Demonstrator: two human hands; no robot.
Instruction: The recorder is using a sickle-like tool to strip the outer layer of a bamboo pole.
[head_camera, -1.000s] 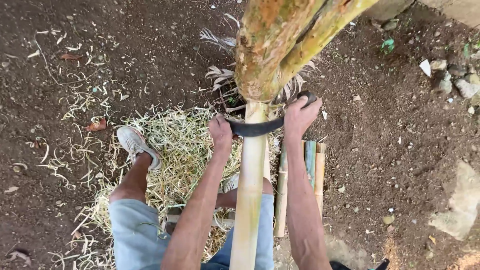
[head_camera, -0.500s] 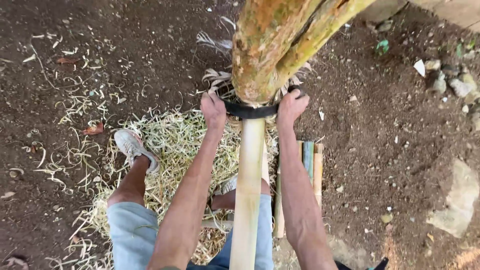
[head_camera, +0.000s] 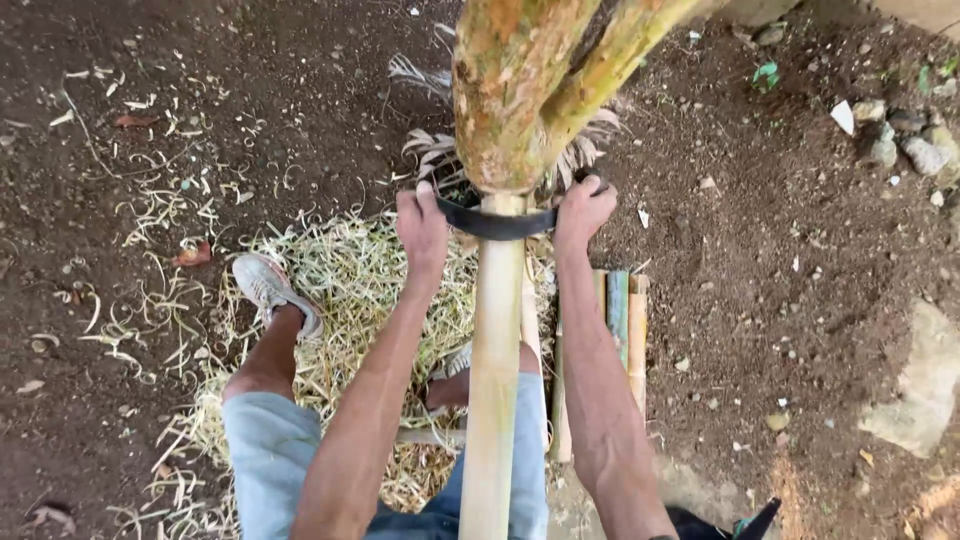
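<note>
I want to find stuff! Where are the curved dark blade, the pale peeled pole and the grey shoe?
Curved dark blade (head_camera: 497, 223), head view, middle of the blade.
Pale peeled pole (head_camera: 494, 360), head view, mid-shaft.
Grey shoe (head_camera: 266, 285), head view, upper.

Single view only — head-worn camera, looking almost straight down over the person's own arms and legs to the dirt ground (head_camera: 780, 250). Close in: the pole (head_camera: 492, 380) rises toward the lens and its bark-covered upper part (head_camera: 510, 90) fills the top centre, blurred by nearness. Left hand (head_camera: 422, 228) and right hand (head_camera: 582, 212) sit mid-frame, forearms running out the bottom edge. No second view — nothing shared.
</note>
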